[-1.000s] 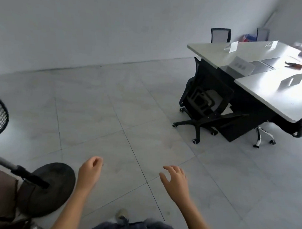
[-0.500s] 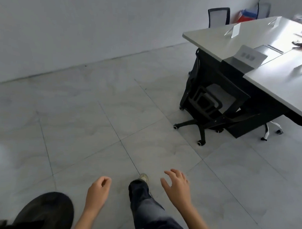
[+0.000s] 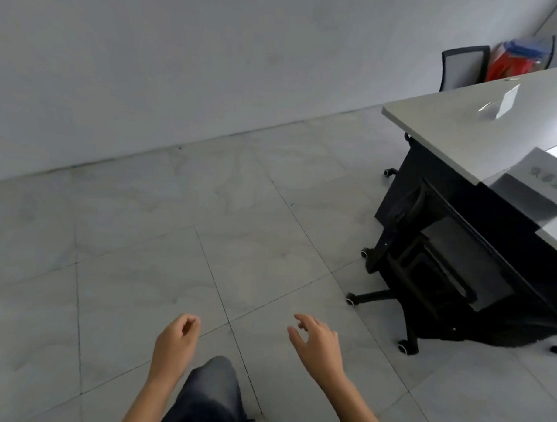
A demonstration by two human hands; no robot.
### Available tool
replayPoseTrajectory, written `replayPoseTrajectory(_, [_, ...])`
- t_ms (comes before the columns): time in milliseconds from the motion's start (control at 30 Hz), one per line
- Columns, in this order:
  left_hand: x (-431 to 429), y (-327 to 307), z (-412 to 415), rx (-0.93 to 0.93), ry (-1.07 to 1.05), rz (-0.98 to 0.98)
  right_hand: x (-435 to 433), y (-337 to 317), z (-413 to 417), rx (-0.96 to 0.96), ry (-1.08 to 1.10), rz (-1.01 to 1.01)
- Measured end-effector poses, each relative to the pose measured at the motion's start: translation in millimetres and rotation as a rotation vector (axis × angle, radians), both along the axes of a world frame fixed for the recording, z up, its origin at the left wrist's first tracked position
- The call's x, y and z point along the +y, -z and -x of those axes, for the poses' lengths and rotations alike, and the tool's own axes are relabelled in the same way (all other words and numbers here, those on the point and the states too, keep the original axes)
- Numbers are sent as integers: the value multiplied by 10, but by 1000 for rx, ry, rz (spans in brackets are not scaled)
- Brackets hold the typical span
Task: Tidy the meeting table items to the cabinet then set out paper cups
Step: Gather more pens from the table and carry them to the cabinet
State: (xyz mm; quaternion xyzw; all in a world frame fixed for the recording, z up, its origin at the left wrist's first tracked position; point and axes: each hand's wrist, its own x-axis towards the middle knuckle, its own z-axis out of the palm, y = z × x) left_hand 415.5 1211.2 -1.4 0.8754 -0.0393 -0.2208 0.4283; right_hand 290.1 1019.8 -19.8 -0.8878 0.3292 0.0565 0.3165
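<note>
- Both hands are empty: the left hand (image 3: 174, 343) is loosely curled on nothing, the right hand (image 3: 318, 344) has its fingers spread.
- The meeting table (image 3: 447, 122) stands well off to the right, with a name card (image 3: 508, 100) on it; other items are cut off or blurred, probably more cards.
- No cabinet or paper cups in view.
- The chair base (image 3: 381, 296) juts out near the walking path; a foot could catch a caster.

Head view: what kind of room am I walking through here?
Most likely an office meeting room: a long white table with name placards, black wheeled office chairs tucked under it, and a bare tiled floor.
</note>
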Motion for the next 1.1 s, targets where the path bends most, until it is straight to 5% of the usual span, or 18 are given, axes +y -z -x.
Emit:
replayPoseTrajectory(233, [-693,222,-1701,44,-37,4,-798,103,-1515,-66,23,-14])
replayPoseTrajectory(500, [-2149,-117,-3576,-40,83,79,-1758,-52,-2988,-320,345,173])
replayPoseTrajectory(733, [-3601,193,-4224,24,471,-17,-2910,138,-3715,-171,490,158])
replayPoseTrajectory(933, [-5132,103,-5227,-65,401,-1,-4551,23,-4553,-223,538,220])
replayPoseTrajectory(1100, [-6033,65,-5770,-60,416,-1,-5498,26,-5232,-127,366,98])
